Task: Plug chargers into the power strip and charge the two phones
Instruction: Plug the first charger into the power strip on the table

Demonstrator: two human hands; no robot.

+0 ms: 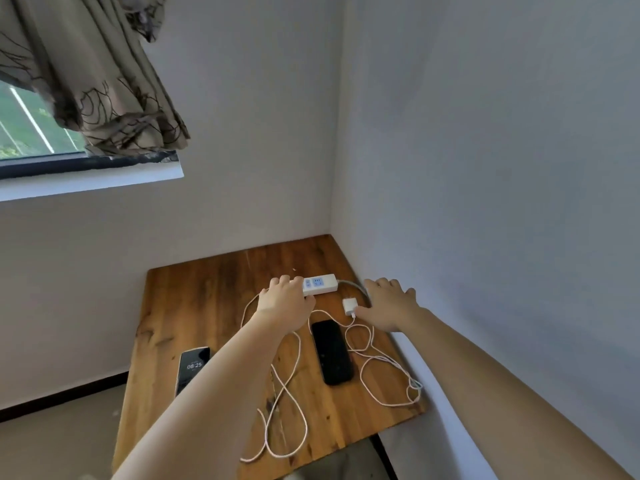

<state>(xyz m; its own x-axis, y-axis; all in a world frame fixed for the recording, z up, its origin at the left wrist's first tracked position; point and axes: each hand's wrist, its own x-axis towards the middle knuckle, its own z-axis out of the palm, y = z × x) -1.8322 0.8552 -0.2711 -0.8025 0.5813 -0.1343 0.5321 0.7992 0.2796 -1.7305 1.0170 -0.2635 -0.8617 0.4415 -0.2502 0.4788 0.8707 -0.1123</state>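
Observation:
A white power strip (321,285) lies at the back of the wooden table (204,306). My left hand (285,301) curls over the strip's left end, thumb along its near side; what is under the palm is hidden. A white cable (287,427) runs from under that hand in loops to the front edge. My right hand (389,306) is flat with fingers spread, thumb tip touching a white charger (348,306) that lies loose beside the strip. The charger's cable (388,363) coils to the right. A black phone (332,351) lies dark between the cables. A second phone (192,367) with a lit clock lies at the left, partly behind my forearm.
The table stands in a corner, with a white wall (485,202) along its right edge and another behind it. The strip's grey cord (355,285) runs off towards the right wall. A window with a patterned curtain (104,81) is high on the left.

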